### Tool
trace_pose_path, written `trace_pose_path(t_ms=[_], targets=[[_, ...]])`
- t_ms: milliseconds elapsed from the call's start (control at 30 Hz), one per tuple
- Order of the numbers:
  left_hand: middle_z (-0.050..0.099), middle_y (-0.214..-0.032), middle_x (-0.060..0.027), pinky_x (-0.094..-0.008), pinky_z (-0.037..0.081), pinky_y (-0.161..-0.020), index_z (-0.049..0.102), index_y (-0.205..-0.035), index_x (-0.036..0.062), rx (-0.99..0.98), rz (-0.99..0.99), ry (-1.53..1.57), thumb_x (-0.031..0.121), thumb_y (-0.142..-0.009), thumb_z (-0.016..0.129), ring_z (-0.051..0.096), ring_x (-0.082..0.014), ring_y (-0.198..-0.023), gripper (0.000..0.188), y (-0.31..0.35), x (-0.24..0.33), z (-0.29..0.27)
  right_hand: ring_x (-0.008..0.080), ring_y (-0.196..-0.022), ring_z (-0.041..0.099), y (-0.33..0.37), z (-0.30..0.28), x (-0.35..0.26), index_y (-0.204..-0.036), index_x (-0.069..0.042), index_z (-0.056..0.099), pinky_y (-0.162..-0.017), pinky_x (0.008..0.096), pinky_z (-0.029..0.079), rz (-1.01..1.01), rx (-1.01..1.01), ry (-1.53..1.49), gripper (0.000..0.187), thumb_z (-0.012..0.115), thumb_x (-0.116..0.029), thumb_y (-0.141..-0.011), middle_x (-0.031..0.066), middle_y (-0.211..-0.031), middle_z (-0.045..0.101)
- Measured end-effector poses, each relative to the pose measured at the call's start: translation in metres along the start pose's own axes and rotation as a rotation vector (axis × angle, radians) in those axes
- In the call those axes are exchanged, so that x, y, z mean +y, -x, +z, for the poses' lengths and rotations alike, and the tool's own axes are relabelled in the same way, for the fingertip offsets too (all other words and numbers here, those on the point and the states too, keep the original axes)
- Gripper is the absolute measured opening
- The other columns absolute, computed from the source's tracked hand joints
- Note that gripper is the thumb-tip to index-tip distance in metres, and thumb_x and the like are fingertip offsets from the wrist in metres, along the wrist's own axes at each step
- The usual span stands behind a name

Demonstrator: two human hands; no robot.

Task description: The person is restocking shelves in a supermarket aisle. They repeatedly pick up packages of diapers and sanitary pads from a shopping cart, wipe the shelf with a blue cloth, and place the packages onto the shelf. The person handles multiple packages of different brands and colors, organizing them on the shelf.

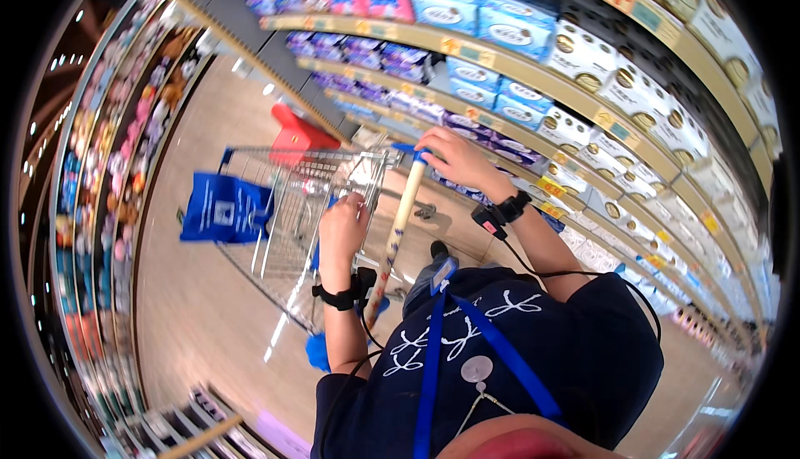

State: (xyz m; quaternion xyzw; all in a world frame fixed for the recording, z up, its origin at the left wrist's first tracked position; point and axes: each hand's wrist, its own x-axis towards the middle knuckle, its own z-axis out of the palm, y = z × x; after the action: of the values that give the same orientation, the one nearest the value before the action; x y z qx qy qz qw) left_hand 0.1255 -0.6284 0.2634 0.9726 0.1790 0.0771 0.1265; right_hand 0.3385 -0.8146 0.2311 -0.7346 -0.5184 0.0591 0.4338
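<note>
While the right hand (458, 161) grasps the cart handle (404, 206), the left hand (342, 227) hangs leftward. Its grip I cannot tell.

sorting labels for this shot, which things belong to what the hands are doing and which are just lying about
With the hands:
- shopping cart, left hand above it
- cream handle bar, right hand at its blue end
- blue bag at the cart's side

Just about:
- red object
- shelved packs
</note>
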Motion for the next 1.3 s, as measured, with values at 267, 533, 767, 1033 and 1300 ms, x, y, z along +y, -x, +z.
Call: trace_pose_path(t_ms=[267, 533, 767, 1033, 1300], targets=[[0.067, -0.096, -0.0174, -0.0434, 0.051, -0.08, 0.065, -0.107, 0.0051, -0.004, 0.501, 0.317, 0.012, -0.088, 0.063, 0.064, -0.0383, -0.095, 0.02, -0.169, 0.076, -0.029, 0.0306, -0.109, 0.054, 0.01, -0.099, -0.007, -0.109, -0.005, 0.06, -0.09, 0.0411, 0.047, 0.129, 0.514, 0.358, 0.02, 0.058, -0.005, -0.089, 0.0095, -0.111, 0.056], [0.055, -0.128, -0.0148, -0.0434, 0.042, -0.101, 0.053, -0.129, 0.0062, 0.35, 0.794, 0.283, -0.001, -0.071, 0.075, 0.05, -0.0375, -0.121, 0.063, -0.284, 0.154, -0.043, 0.0318, -0.115, 0.05, -0.037, -0.172, 0.0, -0.116, -0.001, 0.058, -0.096, 0.0432, 0.042, 0.026, 0.677, 0.693, 0.035, 0.066, -0.006, -0.082, 0.0135, -0.117, 0.055], [0.054, -0.129, -0.0099, -0.0457, 0.039, -0.102, 0.054, -0.131, 0.0076, 0.356, 0.787, 0.007, 0.006, -0.058, 0.083, 0.048, -0.033, -0.122, 0.078, -0.351, 0.17, -0.027, 0.0267, -0.113, 0.05, -0.071, -0.196, 0.023, -0.122, -0.005, 0.059, -0.091, 0.0417, 0.037, 0.264, 0.621, 0.903, 0.06, 0.08, -0.031, -0.073, 0.0095, -0.117, 0.056], [0.052, -0.122, -0.0115, -0.0492, 0.038, -0.102, 0.058, -0.124, 0.0113, 0.187, 0.727, -0.016, 0.015, -0.047, 0.09, 0.046, -0.0342, -0.12, 0.083, -0.369, 0.173, -0.032, 0.0327, -0.118, 0.049, -0.089, -0.212, 0.035, -0.136, -0.004, 0.051, -0.097, 0.0472, 0.035, 0.392, 0.493, 1.109, 0.094, 0.079, -0.058, -0.064, 0.0153, -0.122, 0.056], [0.059, -0.118, -0.0114, -0.0506, 0.039, -0.1, 0.055, -0.115, 0.0114, 0.122, 0.78, 0.079, 0.02, -0.046, 0.093, 0.053, -0.033, -0.118, 0.079, -0.383, 0.174, -0.029, 0.0353, -0.12, 0.047, -0.092, -0.202, 0.04, -0.126, -0.001, 0.053, -0.094, 0.0488, 0.037, 0.335, 0.468, 0.983, 0.079, 0.083, -0.04, -0.063, 0.0194, -0.121, 0.055]])
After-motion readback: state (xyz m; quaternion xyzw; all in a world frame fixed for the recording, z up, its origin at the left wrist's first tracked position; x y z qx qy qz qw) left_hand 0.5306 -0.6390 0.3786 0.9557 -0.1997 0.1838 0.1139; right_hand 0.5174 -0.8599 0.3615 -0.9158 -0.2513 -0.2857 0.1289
